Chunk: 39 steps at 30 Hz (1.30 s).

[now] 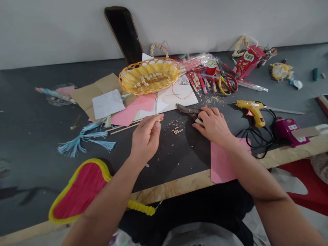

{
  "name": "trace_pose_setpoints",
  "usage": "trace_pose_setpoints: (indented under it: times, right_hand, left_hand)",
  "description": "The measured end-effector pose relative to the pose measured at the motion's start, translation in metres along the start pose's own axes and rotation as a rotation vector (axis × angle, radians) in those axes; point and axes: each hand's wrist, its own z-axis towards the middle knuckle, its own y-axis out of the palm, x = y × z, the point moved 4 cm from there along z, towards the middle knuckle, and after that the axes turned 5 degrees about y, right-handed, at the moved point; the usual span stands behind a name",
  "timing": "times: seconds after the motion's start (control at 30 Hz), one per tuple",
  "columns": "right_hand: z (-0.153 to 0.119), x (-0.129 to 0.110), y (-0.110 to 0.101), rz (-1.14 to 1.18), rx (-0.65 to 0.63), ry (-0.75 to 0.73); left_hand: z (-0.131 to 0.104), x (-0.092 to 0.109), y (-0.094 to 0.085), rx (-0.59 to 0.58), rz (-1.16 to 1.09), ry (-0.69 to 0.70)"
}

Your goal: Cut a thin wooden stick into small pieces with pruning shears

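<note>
The right hand [212, 124] has its fingers wrapped around the pale handles of the hand shears [188, 110], whose dark blades point toward the left hand [147, 136]. The left fingers are closed, gripping a small pale piece [159, 120] (only its tip shows beside the thumb). On the bench [166, 167], between the 2 hands, lies a little heap of cut bits [176, 130], with crumbs scattered around it.

Thin sticks [123, 129] lie just beside the left hand, near the blue tassels [85, 138]. Behind the hands, a yellow woven basket [150, 76] holds pale beaded strands, and a dark phone [124, 34] leans against the wall. Scissors [225, 80] with 2 loops, 1 yellow and 1 red, lie by the plastic-wrapped sticks [197, 65]. Right of the shears are a yellow glue gun [252, 109] and a purple box [290, 130]; pink paper [221, 164] lies under the right forearm.
</note>
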Motion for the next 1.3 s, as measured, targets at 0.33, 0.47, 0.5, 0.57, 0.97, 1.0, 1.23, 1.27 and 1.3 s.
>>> trace_pose_setpoints:
  times: [0.33, 0.47, 0.5, 0.57, 0.97, 1.0, 1.23, 1.27, 1.3]
  right_hand:
    - [0.01, 0.013, -0.019, 0.894, 0.086, 0.272]
    - [0.007, 0.004, -0.017, 1.411, -0.241, 0.445]
    - [0.007, 0.001, -0.017, 1.48, -0.29, 0.445]
    - [0.005, -0.004, -0.018, 1.573, -0.325, 0.394]
    - [-0.006, -0.023, -0.036, 0.941, -0.04, -0.051]
    - [-0.008, -0.027, -0.036, 0.8, 0.024, -0.109]
    - [-0.016, -0.043, -0.023, 0.195, 0.09, -0.2]
    - [-0.017, -0.044, -0.023, 0.164, 0.081, -0.194]
    - [-0.017, -0.045, -0.023, 0.139, 0.077, -0.19]
  left_hand:
    - [-0.004, -0.003, 0.0, 0.006, -0.137, -0.158]
    - [-0.004, -0.003, 0.0, 0.018, -0.244, -0.219]
    - [-0.003, -0.004, 0.0, 0.023, -0.265, -0.227]
    - [-0.003, -0.005, 0.001, 0.043, -0.308, -0.235]
    - [-0.003, -0.01, 0.003, 0.148, -0.464, -0.26]
    - [-0.002, -0.01, 0.003, 0.161, -0.477, -0.252]
    - [-0.002, -0.002, 0.001, 0.194, -0.517, -0.128]
    - [-0.003, 0.0, 0.001, 0.19, -0.514, -0.117]
    - [-0.003, 0.001, 0.001, 0.179, -0.508, -0.105]
